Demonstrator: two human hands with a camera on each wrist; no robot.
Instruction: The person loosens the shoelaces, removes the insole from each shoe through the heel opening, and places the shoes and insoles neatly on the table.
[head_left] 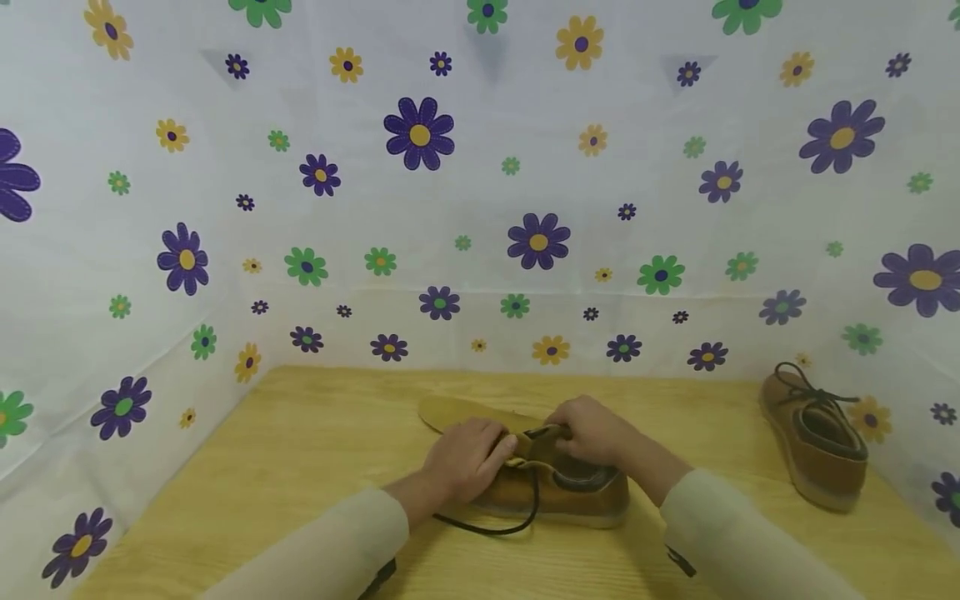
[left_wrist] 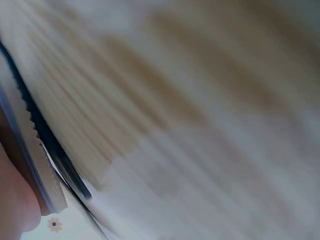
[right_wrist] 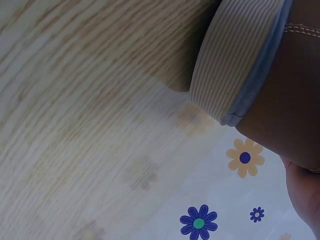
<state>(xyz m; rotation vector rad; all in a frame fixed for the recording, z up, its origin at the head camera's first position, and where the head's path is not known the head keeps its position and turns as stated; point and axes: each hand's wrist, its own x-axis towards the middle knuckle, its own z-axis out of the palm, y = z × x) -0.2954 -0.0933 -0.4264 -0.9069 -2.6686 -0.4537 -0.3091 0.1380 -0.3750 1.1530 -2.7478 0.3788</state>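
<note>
A brown leather shoe (head_left: 555, 500) with a dark padded collar lies on its sole at the middle of the table, toe to the left. My left hand (head_left: 467, 458) grips its front part, thumb near the lace holes. At the far edge of the shoe's opening, my right hand (head_left: 592, 429) pinches the upper with curled fingers; some fingertips are hidden. A loose black lace (head_left: 536, 500) loops down the near side onto the table. Behind the shoe lies a flat tan insole-shaped piece (head_left: 446, 410), partly covered by my left hand. The ribbed sole edge (right_wrist: 235, 60) fills the right wrist view's upper right.
A second brown shoe (head_left: 825, 450), its lace tied in a bow, stands at the table's right side. The wood-grain table (head_left: 300, 467) ends at a white flowered cloth (head_left: 480, 183) behind and at both sides.
</note>
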